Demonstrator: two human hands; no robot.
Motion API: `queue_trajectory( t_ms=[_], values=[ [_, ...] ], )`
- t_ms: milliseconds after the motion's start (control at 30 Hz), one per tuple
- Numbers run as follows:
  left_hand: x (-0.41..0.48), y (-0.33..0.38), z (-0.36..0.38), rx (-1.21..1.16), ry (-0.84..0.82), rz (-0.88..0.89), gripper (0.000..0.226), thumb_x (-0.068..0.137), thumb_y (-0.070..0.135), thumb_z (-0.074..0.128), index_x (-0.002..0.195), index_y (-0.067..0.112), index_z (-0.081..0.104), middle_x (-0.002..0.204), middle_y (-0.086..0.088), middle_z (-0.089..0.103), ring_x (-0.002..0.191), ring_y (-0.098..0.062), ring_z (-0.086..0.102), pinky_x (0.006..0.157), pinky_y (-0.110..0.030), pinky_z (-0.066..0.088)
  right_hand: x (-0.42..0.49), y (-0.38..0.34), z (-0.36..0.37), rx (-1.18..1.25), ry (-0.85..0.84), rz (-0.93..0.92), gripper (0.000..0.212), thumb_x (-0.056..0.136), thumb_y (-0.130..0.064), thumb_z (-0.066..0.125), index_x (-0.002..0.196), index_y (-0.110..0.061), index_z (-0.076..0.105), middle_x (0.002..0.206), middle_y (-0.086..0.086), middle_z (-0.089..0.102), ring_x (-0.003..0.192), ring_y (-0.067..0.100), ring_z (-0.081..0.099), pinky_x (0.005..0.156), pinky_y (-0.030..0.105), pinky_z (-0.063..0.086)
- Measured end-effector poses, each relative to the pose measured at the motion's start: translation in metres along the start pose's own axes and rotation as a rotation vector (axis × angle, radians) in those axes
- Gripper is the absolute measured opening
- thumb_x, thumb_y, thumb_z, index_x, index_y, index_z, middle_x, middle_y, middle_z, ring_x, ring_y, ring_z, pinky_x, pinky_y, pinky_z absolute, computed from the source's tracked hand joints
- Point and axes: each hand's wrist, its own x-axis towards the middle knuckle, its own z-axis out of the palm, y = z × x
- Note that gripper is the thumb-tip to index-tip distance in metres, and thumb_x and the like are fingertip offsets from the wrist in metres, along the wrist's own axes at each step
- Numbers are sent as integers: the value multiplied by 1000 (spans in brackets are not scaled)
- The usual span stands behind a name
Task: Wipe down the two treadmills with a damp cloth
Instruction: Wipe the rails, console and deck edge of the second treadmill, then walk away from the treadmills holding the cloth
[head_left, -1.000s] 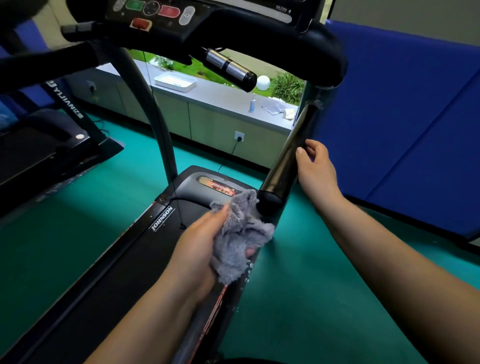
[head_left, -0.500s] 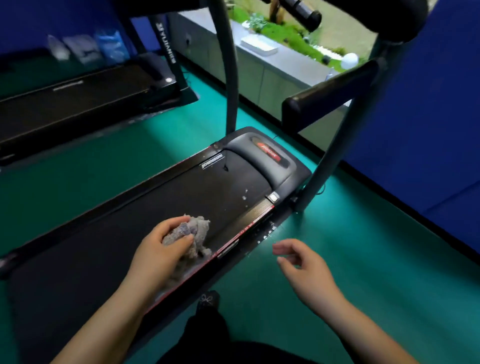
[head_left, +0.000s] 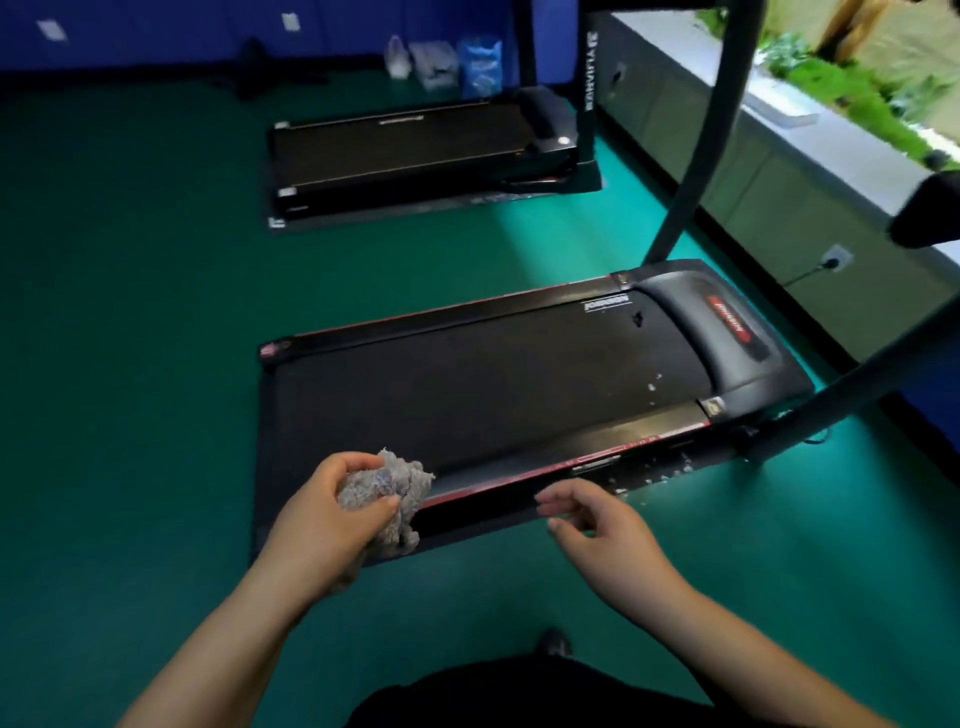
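- The grey cloth (head_left: 387, 493) is bunched into a wad at the near side rail of the nearer treadmill (head_left: 493, 395), toward its left end; part of it hangs over the rail's near edge.
- The left hand (head_left: 327, 519) grips the cloth, with fingers and thumb curled round it.
- The right hand (head_left: 608, 525) holds nothing; its fingers are loosely bent and apart, over the same rail just right of the cloth.
- White specks (head_left: 652, 384) dot the black belt and the rail toward the right end, near the motor cover (head_left: 727, 332) with its red label.
- The second treadmill (head_left: 405, 145) stands well apart, farther back on the green floor (head_left: 130, 312).
- Plastic bags (head_left: 478, 65) lie at the blue far wall.
- Along the right runs a long grey table (head_left: 831, 145), with a wall socket (head_left: 836, 258) on its front.
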Motion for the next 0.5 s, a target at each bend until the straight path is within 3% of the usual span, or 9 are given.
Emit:
queue_trajectory(
  t_ms=[133, 233, 300, 367, 500],
  values=[
    [-28, -93, -85, -15, 54, -84, 29, 82, 28, 71, 103, 40, 55, 77, 0, 58, 40, -12, 43, 40, -23, 33, -13, -50, 105, 6, -95, -30, 31, 85, -6, 62, 86, -37, 62, 90, -8, 69, 83, 15, 64, 78, 25, 50],
    [-54, -158, -147, 4, 92, -144, 30, 80, 28, 72, 104, 39, 56, 87, -6, 66, 50, -14, 45, 45, -25, 35, -30, -83, 186, 52, -178, -29, 30, 87, -5, 61, 86, -35, 62, 92, -3, 68, 87, 26, 64, 78, 30, 52],
    [-71, -194, -182, -15, 122, -189, 31, 81, 27, 72, 105, 37, 56, 84, -9, 66, 63, -33, 59, 54, -36, 48, -39, -105, 228, 68, -220, -28, 29, 88, -5, 60, 87, -34, 63, 94, -1, 68, 89, 27, 63, 79, 31, 53],
    [-83, -225, -212, -32, 154, -243, 30, 82, 28, 71, 105, 38, 56, 80, -16, 64, 94, -49, 61, 74, -55, 53, -45, -126, 262, 61, -259, -31, 27, 88, -5, 60, 88, -32, 63, 95, -1, 68, 90, 28, 64, 79, 32, 53],
    [-89, -272, -260, -78, 200, -301, 29, 82, 29, 71, 103, 43, 56, 116, -29, 59, 94, -50, 62, 70, -56, 53, -43, -163, 310, 22, -293, -71, 25, 87, -7, 61, 89, -32, 65, 93, -4, 69, 88, 24, 65, 82, 32, 53]
  ],
)
